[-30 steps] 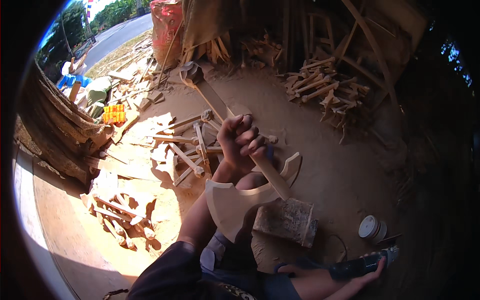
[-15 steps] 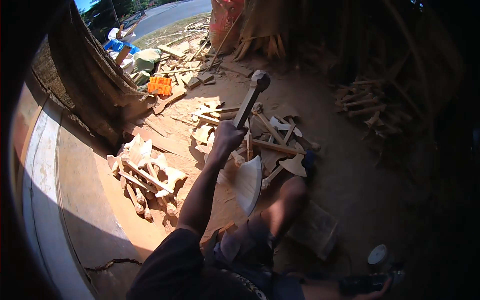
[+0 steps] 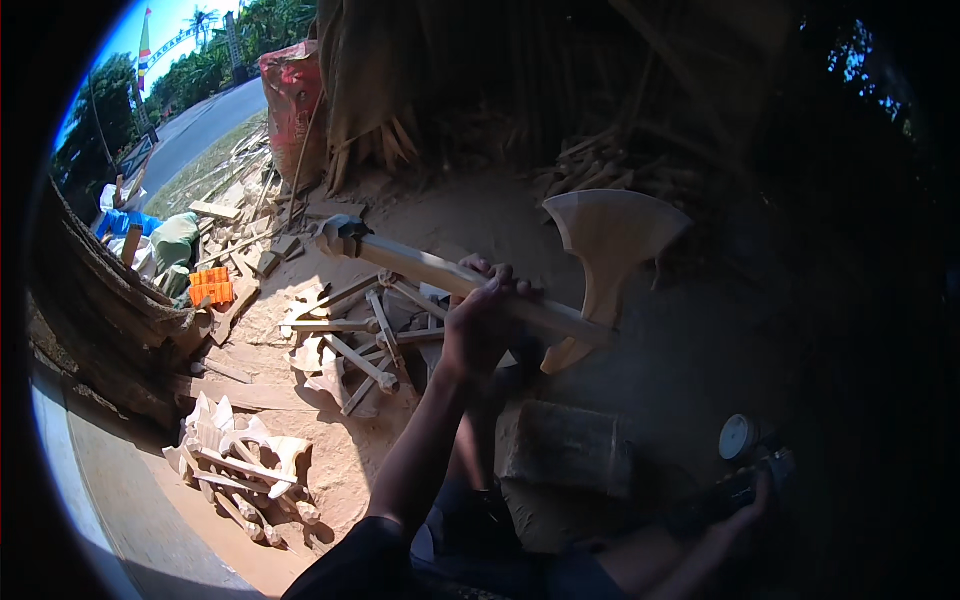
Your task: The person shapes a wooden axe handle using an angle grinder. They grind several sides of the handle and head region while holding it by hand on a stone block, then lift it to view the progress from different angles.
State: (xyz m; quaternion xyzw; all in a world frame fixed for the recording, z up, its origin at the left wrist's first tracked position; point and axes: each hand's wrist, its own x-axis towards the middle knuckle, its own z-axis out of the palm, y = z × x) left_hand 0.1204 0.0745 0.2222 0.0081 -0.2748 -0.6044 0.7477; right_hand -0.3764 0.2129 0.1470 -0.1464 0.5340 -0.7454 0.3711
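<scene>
A pale wooden axe (image 3: 430,268) is raised in front of me, with my left hand (image 3: 482,312) closed around the middle of its handle. Its broad flared blade (image 3: 600,240) points up at the right, and the faceted knob at the handle's other end is at the left. Low on the right, in deep shade, my right hand (image 3: 745,510) is wrapped around the dark body of an angle grinder (image 3: 735,492). A round pale disc (image 3: 737,437) shows at the grinder's head, apart from the axe. Shadow hides some of the right fingers.
Several wooden axes (image 3: 350,335) lie in a loose heap beyond my left arm. Another pile of axes (image 3: 245,470) sits nearer, at the left. A dark block (image 3: 568,448) is on the ground by my leg. Wood scraps, an orange object (image 3: 210,287) and a red sack (image 3: 293,110) are farther back.
My left hand has turned the axe, so its blade swung from low near my knee up to the right. The view has shifted right. My right hand still grips the grinder.
</scene>
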